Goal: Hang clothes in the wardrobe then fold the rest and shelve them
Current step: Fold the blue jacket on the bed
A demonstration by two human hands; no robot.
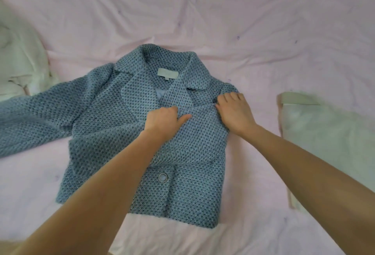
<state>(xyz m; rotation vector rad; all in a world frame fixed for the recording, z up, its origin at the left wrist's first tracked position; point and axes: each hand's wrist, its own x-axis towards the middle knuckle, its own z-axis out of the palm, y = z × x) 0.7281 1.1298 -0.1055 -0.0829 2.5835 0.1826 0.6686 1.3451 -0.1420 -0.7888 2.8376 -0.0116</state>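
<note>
- I'm looking down at 1 blue tweed jacket (121, 125) laid front-up on the pink bedsheet (263, 31), collar away from me, hem toward me.
- By my reading, this is the folding part of the task and it is only partly done: the sleeve on my right (194, 139) is already folded across the chest, while the sleeve on my left (30, 117) lies spread out toward the bed's edge.
- What looks left: bring that sleeve in, fold the body, then shelve it. No wardrobe or shelf is in view, so I can't judge the hanging part.
- My left hand (164, 122) sits on the middle of the chest, fingers curled into the cloth of the folded sleeve, gripping it.
- My right hand (233, 110) is at the jacket's right shoulder, fingertips bent and pinching the fold edge just below the lapel.
- So the jacket lies directly under both hands, with most of it stretching left and toward me.
- 2 pale garments lie beside it: one to the left (18, 58), one to the right (328, 143), seemingly waiting.
</note>
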